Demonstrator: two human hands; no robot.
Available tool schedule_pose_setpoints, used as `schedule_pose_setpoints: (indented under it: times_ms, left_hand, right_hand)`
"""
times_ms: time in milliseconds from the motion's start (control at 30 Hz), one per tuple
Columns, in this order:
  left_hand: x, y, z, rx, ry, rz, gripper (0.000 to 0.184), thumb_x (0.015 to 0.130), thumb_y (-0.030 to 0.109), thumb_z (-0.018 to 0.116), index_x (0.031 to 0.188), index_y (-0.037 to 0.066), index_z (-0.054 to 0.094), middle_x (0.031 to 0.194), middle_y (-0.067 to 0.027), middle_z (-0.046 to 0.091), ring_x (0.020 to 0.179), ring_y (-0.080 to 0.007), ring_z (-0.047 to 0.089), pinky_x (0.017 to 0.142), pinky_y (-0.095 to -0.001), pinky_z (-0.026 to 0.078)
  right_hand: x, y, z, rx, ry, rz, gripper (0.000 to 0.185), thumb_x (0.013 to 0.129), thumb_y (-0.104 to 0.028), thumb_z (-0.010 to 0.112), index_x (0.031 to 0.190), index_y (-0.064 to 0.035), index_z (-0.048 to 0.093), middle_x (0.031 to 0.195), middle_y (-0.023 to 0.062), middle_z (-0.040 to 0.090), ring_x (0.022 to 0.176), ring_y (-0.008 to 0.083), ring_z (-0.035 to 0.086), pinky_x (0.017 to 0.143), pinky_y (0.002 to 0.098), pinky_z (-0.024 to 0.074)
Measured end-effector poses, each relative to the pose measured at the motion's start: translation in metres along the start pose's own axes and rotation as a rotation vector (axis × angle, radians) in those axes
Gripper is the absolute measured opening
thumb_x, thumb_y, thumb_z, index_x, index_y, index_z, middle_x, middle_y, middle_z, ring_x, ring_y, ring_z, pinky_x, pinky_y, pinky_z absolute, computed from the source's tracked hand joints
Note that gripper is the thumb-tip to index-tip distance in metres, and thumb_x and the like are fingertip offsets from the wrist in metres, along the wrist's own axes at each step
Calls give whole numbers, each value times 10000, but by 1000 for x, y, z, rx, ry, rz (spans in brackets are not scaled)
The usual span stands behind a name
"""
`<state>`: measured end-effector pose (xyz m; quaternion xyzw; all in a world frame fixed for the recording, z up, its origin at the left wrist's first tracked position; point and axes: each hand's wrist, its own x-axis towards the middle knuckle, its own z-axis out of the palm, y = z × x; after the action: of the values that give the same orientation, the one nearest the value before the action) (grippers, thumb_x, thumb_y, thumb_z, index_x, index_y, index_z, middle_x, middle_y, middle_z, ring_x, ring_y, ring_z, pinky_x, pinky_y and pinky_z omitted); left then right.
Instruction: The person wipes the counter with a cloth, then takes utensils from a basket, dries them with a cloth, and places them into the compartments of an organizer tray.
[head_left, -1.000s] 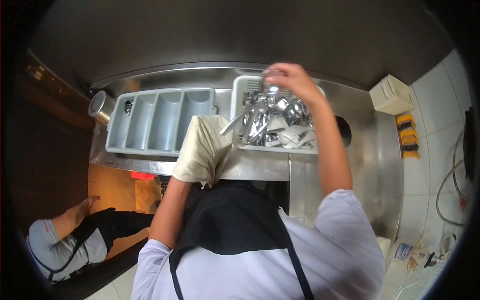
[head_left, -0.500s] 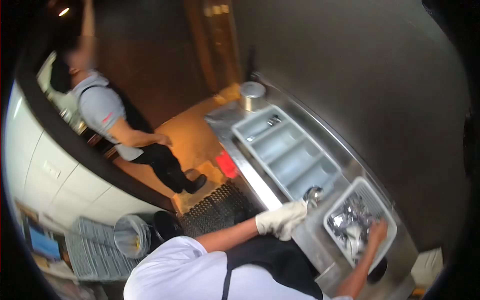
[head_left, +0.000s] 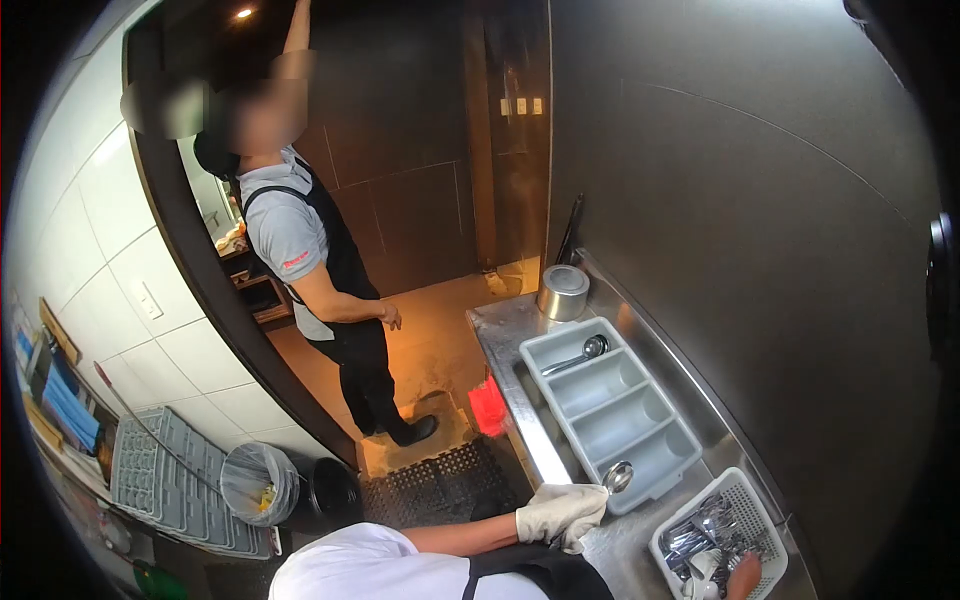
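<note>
My left hand [head_left: 562, 515], wrapped in a white glove or cloth, is closed on a spoon [head_left: 619, 476]. Its shiny bowl points up and right over the near end of the grey cutlery tray [head_left: 560, 423]. At the bottom right, my bare right hand [head_left: 743, 576] is in the perforated white basket [head_left: 771, 528], against the jumbled cutlery [head_left: 712, 520]. Its fingertips are too small and covered to show a grip. More spoons [head_left: 592, 347] lie in the tray's far compartment.
A metal pot [head_left: 564, 292] stands behind the tray on the steel counter [head_left: 497, 318]. Another person [head_left: 290, 230] stands at the doorway, one arm raised. Stacked grey racks [head_left: 165, 480] and a lined bin [head_left: 258, 483] are at left. A red object [head_left: 488, 406] hangs beside the counter.
My view has shifted, so the tray and basket appear lower. My left hand still grips the spoon, and my right hand remains at the basket. The other person's arm stays raised.
</note>
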<state>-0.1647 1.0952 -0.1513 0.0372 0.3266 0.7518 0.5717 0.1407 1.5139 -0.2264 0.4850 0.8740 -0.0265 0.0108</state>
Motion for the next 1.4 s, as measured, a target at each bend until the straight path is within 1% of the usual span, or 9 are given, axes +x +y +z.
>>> schedule_pose_setpoints:
  times_ms: [233,533,733,1000,1100,1167,1267,1333,1400]
  left_hand:
    - [23,-10,10,307,-66,-209,538,1057,591,399,685,203,403,565,62,292,406,-89,229,376,-267,231]
    - [18,-5,22,417,1,-130,514,1061,542,415,698,178,407,570,59,307,397,-79,262,355,-284,266]
    - [10,-3,22,412,-41,-99,516,1064,548,418,717,167,412,592,56,325,443,-67,286,393,-265,280]
    - [16,-4,12,358,-397,30,581,1079,552,362,656,159,422,512,28,313,418,-94,336,399,-271,267]
    - [14,3,31,252,-431,25,530,1023,325,461,544,112,383,484,-16,374,391,-114,348,413,-281,299]
    - [17,14,46,-1493,-122,-714,474,969,270,485,535,110,382,499,-20,393,429,-120,385,454,-288,337]
    - [38,-6,31,-2632,-118,-1500,285,811,240,572,563,117,506,583,-53,495,562,-175,523,554,-319,424]
    - [47,-3,37,-3851,129,-1906,196,745,252,634,612,108,633,654,-121,614,641,-266,636,583,-362,474]
    - [63,0,42,-3647,462,-2427,139,682,252,694,665,113,690,694,-171,635,641,-329,647,556,-419,486]
  right_hand:
    - [9,28,19,387,104,224,432,940,-389,671,1145,-12,720,1087,215,729,1023,403,676,931,483,512]
    - [56,94,45,497,805,134,283,861,-267,729,1025,-39,772,962,162,763,842,335,718,753,489,560]
    - [96,119,60,322,753,214,196,848,-296,744,956,-141,794,880,151,762,766,368,712,681,493,550]
    - [-26,-56,-103,407,956,150,141,916,-152,673,942,-119,807,868,155,760,778,346,718,692,453,553]
    - [-47,-83,-128,431,1060,89,126,909,-167,699,946,-116,808,888,146,767,791,329,728,711,446,556]
    - [-49,-83,-130,450,1108,27,145,926,-182,692,997,-103,790,953,149,761,847,329,724,753,440,554]
    - [-36,-55,-121,438,1099,-28,232,995,-183,621,1157,-64,736,1116,171,731,1006,345,699,863,427,548]
    - [-39,-34,-117,445,1101,42,249,1051,-155,558,1203,-70,736,1215,115,728,1081,264,705,901,345,553]
    - [-52,-53,-138,658,1155,118,236,1036,-189,598,1194,-112,754,1168,81,753,1017,195,723,859,322,558]
